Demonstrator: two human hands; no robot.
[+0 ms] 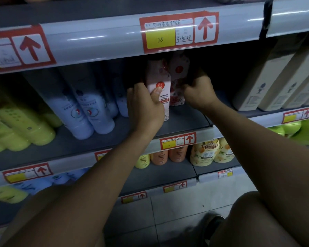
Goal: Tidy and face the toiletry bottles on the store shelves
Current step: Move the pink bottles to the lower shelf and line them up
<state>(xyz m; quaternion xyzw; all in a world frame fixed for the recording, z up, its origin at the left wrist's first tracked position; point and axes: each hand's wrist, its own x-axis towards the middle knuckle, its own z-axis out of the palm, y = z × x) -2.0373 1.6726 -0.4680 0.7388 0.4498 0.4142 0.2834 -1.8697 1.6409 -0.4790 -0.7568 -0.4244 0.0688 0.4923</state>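
Two white camellia conditioner bottles with red flower print stand on the middle shelf (185, 120). My left hand (144, 106) grips the front bottle (159, 75), thumb on its label. My right hand (198, 91) holds the rear bottle (178, 68) from the right side, fingers curled round it. Both bottles are upright, touching each other. Their tops are hidden under the shelf rail above.
Blue bottles (89, 107) and yellow-green bottles (21, 125) lean to the left on the same shelf. Cream boxes (268, 77) stand at the right. Orange bottles (169, 155) and yellow bottles (205, 152) fill the shelf below. A price rail (114, 40) overhangs above.
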